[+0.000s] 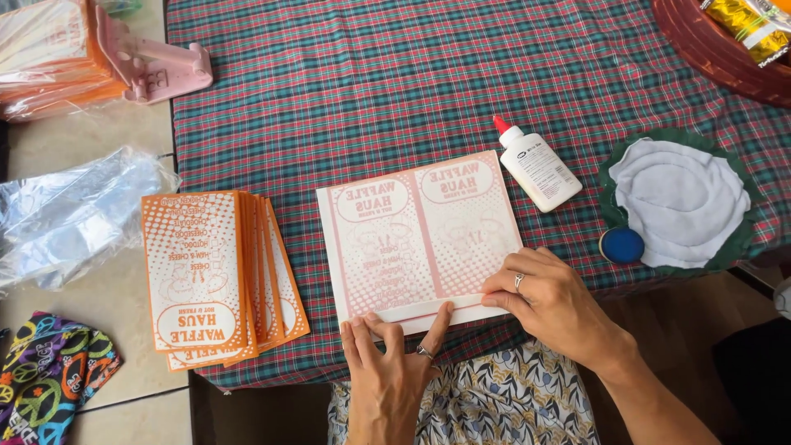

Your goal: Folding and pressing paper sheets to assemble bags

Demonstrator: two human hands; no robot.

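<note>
A pink-printed flat paper sheet (420, 235) lies near the front edge of the plaid-covered table (371, 82). Its near edge is folded up into a narrow white strip. My left hand (387, 363) presses that strip with fingertips and thumb spread. My right hand (548, 301) presses the strip's right end, fingers curled down on the paper. Both hands wear a ring. A white glue bottle (540, 169) with a red tip lies just beyond the sheet's right corner.
A fanned stack of orange-printed sheets (214, 276) sits to the left. A blue round cap (622, 245) and white cloth on a green mat (680, 202) lie to the right. Clear plastic bags (70, 214), a pink tool (161, 66) and orange packs (45, 58) are at far left.
</note>
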